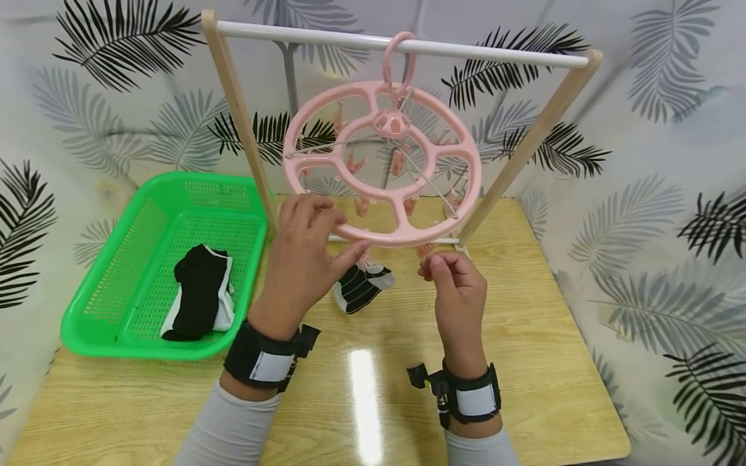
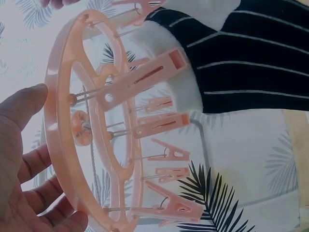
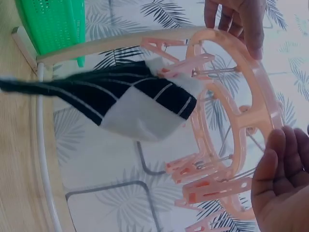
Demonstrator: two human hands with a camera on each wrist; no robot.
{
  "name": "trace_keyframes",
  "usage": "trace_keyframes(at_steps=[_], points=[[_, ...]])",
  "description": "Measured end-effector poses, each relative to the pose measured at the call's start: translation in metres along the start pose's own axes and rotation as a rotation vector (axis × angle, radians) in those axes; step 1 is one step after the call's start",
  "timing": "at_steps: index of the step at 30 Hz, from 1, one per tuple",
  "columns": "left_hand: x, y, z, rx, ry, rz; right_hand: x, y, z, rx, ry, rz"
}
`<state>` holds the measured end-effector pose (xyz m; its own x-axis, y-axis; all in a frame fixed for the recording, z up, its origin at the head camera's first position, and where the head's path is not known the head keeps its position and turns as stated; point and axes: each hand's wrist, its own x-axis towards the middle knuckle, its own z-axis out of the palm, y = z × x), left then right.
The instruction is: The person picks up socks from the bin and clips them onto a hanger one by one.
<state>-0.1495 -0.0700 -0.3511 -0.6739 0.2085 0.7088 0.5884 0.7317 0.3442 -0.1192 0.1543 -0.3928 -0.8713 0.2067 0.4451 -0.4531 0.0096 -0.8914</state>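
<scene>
A pink round clip hanger (image 1: 373, 238) hangs by its hook from a white rod. My left hand (image 1: 305, 249) grips its rim at the front left, thumb low and fingers over the top. My right hand (image 1: 457, 288) is at the front right, just below the rim, fingers loosely bent and thumb close to them. Nothing shows in its grasp; the right wrist view has its fingertips (image 3: 276, 140) beside the rim. A black sock with white stripes and white patches (image 2: 251, 63) hangs from a pink clip (image 2: 145, 77) on the hanger. Other pink clips (image 3: 207, 189) dangle around the ring.
To the left stands a green basket (image 1: 76, 317) with black and white socks (image 1: 201, 294) inside. A wooden frame (image 1: 533, 139) carries the white rod (image 1: 495, 54) above the wooden table (image 1: 536, 362). Behind it is a leaf-patterned cloth (image 1: 629, 188).
</scene>
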Motion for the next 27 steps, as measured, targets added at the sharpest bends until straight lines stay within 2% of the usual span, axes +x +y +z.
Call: trace_keyframes(at_steps=[5, 8, 10, 12, 16, 24, 27], points=[[0.0, 0.002, -0.002, 0.0, 0.003, -0.004, 0.008, 0.002, -0.006, 0.005, 0.181, 0.015], [0.0, 0.002, -0.003, -0.01, 0.005, -0.006, 0.015, 0.006, -0.011, -0.076, 0.205, 0.056], [0.001, 0.002, -0.004, -0.018, 0.008, -0.007, 0.019, 0.01, -0.013, -0.146, 0.163, 0.104], [0.001, 0.001, -0.005, -0.026, 0.008, -0.006, 0.023, 0.012, -0.015, -0.199, 0.078, 0.149], [0.001, -0.001, -0.006, -0.018, 0.009, 0.006, 0.027, 0.015, -0.014, -0.206, -0.079, 0.212], [0.004, -0.006, -0.009, -0.013, 0.002, 0.045, 0.032, 0.017, -0.013, -0.208, -0.206, 0.18], [0.004, -0.008, -0.01, -0.013, 0.0, 0.051, 0.035, 0.017, -0.012, -0.191, -0.258, 0.191]])
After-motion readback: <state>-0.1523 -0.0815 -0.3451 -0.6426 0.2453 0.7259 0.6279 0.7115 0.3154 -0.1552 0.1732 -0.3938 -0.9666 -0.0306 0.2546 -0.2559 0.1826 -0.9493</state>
